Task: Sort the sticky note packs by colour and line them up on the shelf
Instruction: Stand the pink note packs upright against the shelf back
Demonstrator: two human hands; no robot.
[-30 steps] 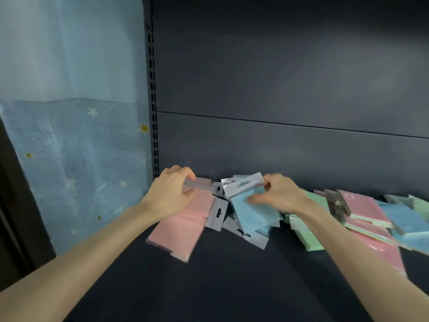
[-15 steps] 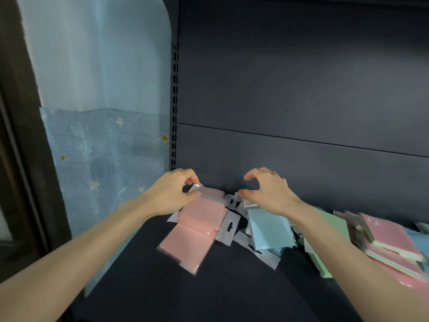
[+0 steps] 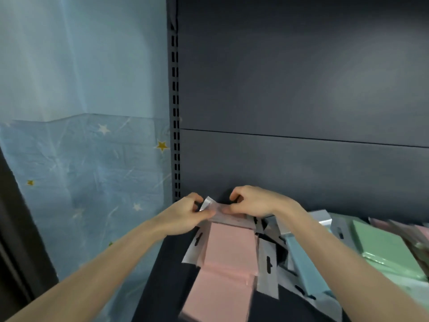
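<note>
Pack (image 3: 229, 245), pink, pinched by left grip (image 3: 185, 214), right grip (image 3: 255, 203)

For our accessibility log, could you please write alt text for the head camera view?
A person's left hand and right hand pinch the top edge of a pink pack at the back of a dark shelf. A second pink pack lies in front; a blue pack and a green pack lie to the right.

The left hand (image 3: 185, 214) and the right hand (image 3: 253, 203) are both bare. Behind the grip, the wrists are narrow and the forearms long, slender and uncovered all the way back to where they pass out of sight.
</note>
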